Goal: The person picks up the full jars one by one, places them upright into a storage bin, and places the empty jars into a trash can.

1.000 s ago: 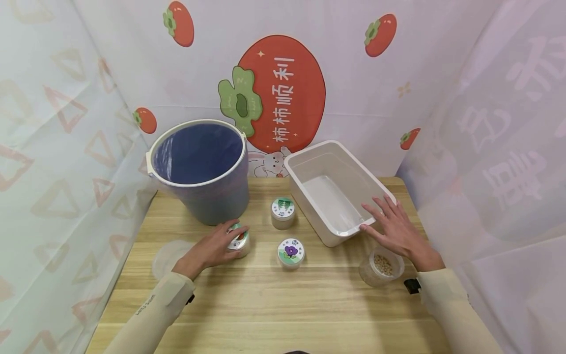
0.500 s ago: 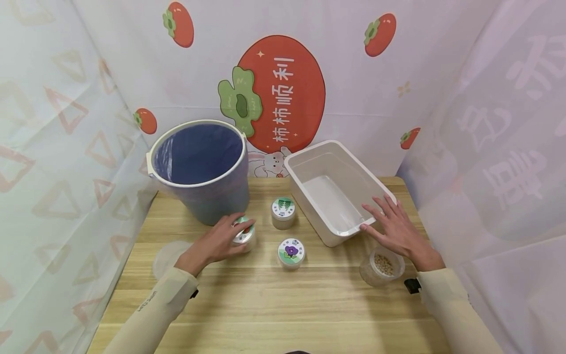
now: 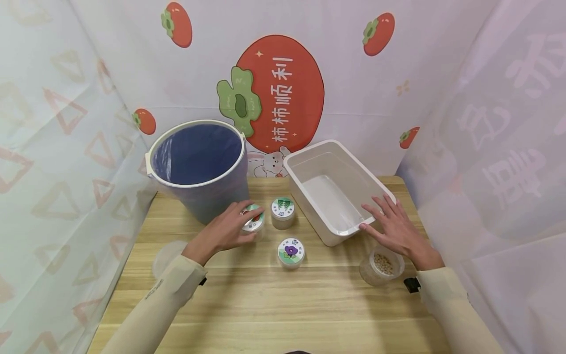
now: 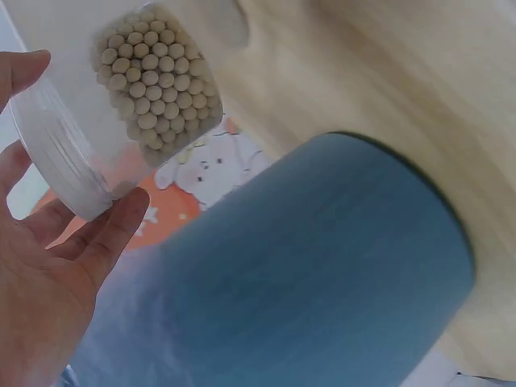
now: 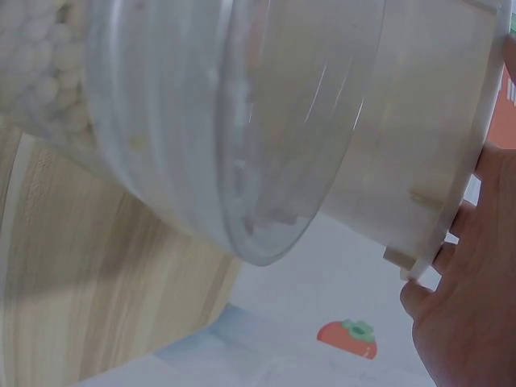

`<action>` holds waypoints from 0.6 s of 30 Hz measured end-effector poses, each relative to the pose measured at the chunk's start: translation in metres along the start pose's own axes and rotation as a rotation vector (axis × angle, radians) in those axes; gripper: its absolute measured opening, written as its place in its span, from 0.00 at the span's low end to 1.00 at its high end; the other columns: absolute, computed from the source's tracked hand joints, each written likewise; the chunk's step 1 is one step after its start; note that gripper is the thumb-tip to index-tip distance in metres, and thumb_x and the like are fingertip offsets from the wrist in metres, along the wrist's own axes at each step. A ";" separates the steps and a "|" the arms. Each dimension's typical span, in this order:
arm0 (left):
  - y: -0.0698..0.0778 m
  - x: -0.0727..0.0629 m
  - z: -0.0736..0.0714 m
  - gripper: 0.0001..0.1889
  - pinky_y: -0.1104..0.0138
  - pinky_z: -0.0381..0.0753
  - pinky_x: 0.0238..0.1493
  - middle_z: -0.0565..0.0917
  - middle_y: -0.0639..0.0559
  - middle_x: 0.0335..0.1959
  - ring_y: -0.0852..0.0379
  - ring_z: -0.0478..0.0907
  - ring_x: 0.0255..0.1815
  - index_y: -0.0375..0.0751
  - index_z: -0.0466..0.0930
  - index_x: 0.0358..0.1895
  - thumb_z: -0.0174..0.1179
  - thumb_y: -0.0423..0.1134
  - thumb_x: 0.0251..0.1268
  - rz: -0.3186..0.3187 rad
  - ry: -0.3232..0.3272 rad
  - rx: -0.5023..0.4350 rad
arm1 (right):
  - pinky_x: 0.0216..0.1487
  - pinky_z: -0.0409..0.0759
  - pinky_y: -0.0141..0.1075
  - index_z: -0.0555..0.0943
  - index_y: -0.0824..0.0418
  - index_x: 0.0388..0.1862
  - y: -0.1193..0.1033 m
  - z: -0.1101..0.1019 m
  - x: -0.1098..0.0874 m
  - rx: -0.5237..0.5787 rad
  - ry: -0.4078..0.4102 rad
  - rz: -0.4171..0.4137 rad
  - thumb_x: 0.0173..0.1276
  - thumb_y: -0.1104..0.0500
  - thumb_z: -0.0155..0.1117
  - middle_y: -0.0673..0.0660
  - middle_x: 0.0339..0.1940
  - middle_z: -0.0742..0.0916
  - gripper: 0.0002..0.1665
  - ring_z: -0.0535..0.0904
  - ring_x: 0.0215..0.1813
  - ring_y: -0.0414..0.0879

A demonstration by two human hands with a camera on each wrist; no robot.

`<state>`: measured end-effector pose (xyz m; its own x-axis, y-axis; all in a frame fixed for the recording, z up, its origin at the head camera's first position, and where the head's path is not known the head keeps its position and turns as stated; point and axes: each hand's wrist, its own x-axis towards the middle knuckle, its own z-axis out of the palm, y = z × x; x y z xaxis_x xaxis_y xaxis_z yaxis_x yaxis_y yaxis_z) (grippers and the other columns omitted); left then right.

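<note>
My left hand (image 3: 224, 228) grips a small clear jar (image 4: 161, 89) by its lid (image 3: 251, 226), thumb on one side and fingers on the other. Round beige beads show through its wall in the left wrist view. Whether its base touches the table, I cannot tell. Close to its right stands a jar with a green leafy picture on its lid (image 3: 283, 209). Nearer to me is another jar, its lid printed with a purple flower (image 3: 291, 250). At the right, my right hand (image 3: 394, 228) lies with spread fingers over the near corner of a white plastic bin (image 3: 316, 214).
A blue bucket (image 3: 230, 196) with a pale rim stands at the back left, close to my left hand. An uncapped jar of beads (image 3: 381, 268) sits below my right hand. Left of my left wrist lies a translucent round lid (image 3: 164, 258). Printed cloth walls enclose the wooden table (image 3: 309, 314).
My left hand has carried its jar to the right and slightly away from me, bringing it beside the green-leaf jar. The right hand stays at the bin's corner.
</note>
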<state>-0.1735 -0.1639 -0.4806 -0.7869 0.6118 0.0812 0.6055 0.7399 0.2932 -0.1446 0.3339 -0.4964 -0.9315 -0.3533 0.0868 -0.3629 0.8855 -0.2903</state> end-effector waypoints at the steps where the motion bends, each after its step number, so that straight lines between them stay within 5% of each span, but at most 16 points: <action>1: 0.002 0.003 -0.002 0.38 0.43 0.87 0.62 0.73 0.38 0.79 0.36 0.75 0.71 0.54 0.73 0.81 0.74 0.49 0.68 0.008 0.007 0.005 | 0.84 0.45 0.78 0.72 0.58 0.82 0.000 0.000 0.000 0.002 -0.002 0.001 0.80 0.39 0.63 0.71 0.86 0.65 0.40 0.48 0.90 0.75; 18: 0.036 0.060 -0.042 0.38 0.42 0.80 0.74 0.70 0.38 0.81 0.35 0.73 0.77 0.55 0.70 0.83 0.70 0.51 0.72 0.106 0.051 0.076 | 0.84 0.45 0.77 0.73 0.58 0.82 0.000 0.001 -0.001 0.004 0.001 0.003 0.79 0.40 0.65 0.70 0.86 0.66 0.40 0.48 0.90 0.74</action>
<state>-0.2038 -0.1123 -0.4252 -0.7221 0.6739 0.1566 0.6911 0.6924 0.2072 -0.1440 0.3340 -0.4973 -0.9326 -0.3503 0.0864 -0.3598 0.8855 -0.2939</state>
